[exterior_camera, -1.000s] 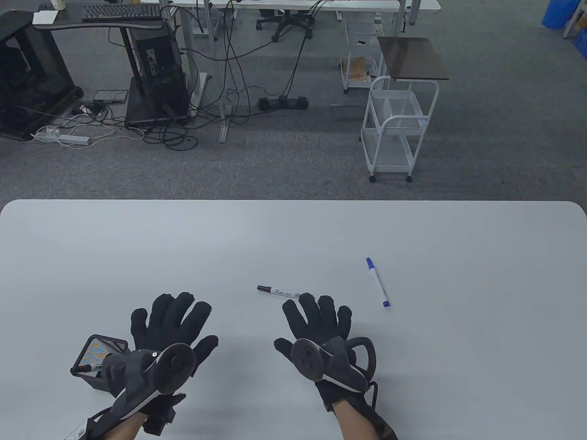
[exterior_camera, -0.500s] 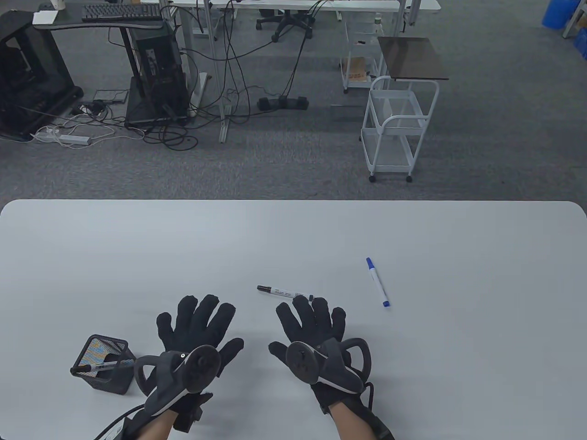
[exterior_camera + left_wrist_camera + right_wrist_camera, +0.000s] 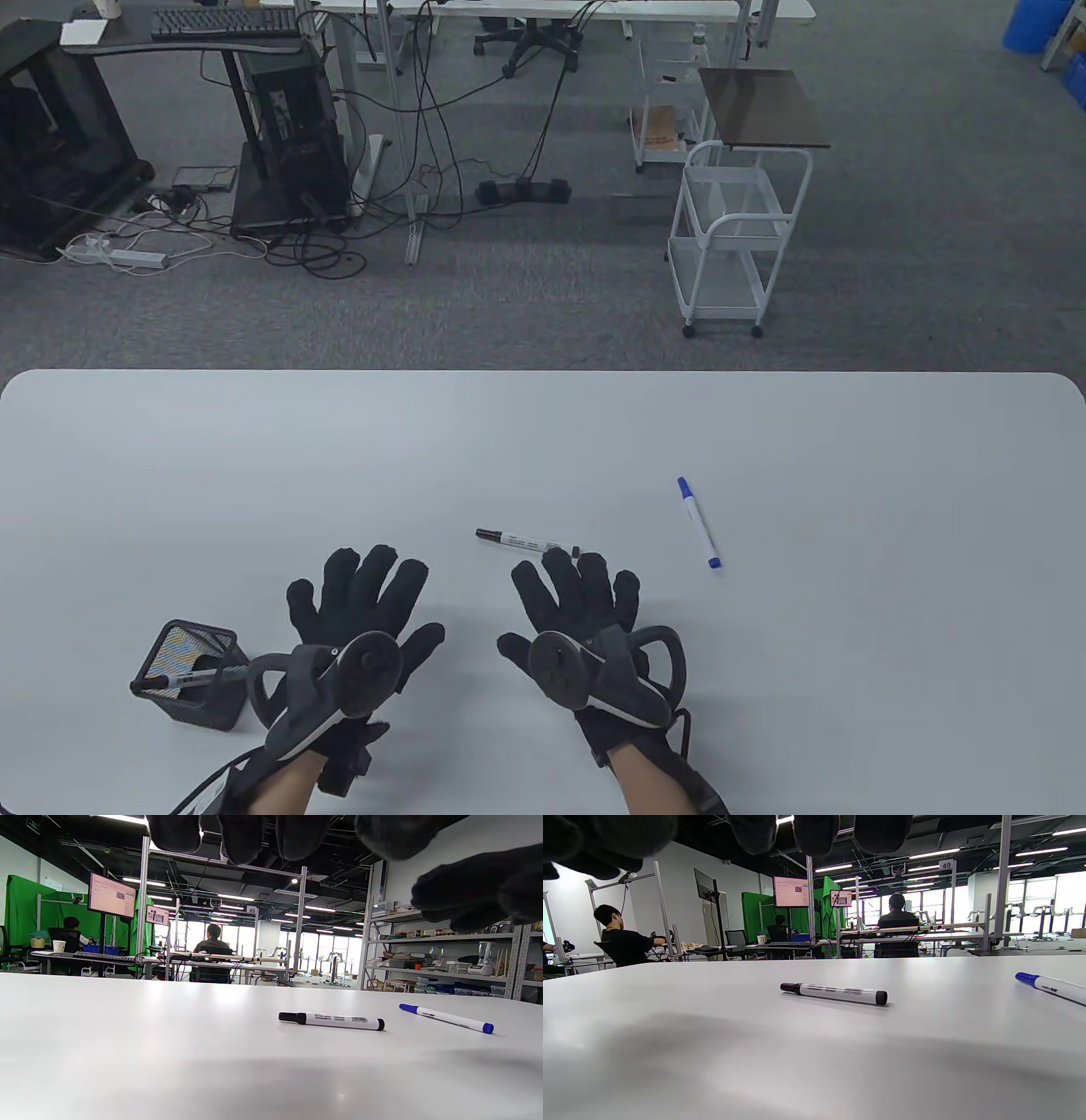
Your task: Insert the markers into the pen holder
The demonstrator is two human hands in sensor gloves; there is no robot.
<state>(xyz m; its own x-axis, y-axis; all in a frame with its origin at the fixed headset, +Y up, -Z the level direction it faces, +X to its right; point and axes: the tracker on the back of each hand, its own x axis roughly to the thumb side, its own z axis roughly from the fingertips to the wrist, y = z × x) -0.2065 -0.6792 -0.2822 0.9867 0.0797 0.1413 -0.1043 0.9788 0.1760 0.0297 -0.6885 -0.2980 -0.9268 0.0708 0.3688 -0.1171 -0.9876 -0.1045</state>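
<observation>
A black-capped white marker (image 3: pixel 526 541) lies on the white table (image 3: pixel 543 441), also in the left wrist view (image 3: pixel 331 1021) and right wrist view (image 3: pixel 834 993). A blue-capped marker (image 3: pixel 700 522) lies to its right, also in the wrist views (image 3: pixel 445 1018) (image 3: pixel 1052 985). A black mesh pen holder (image 3: pixel 191 677) at the near left holds one marker (image 3: pixel 182 679). My left hand (image 3: pixel 361 598) is open and flat, right of the holder. My right hand (image 3: pixel 573 590) is open, fingertips just short of the black marker. Both hands hold nothing.
A white rolling cart (image 3: pixel 736 238) and a small brown table (image 3: pixel 764 109) stand on the grey carpet beyond the table's far edge. Desks, cables and a computer tower (image 3: pixel 293 127) are at the far left.
My left hand moved right, away from the pen holder, uncovering it, then held still. My right hand shifted slightly left and stayed by the black marker. The markers have not moved.
</observation>
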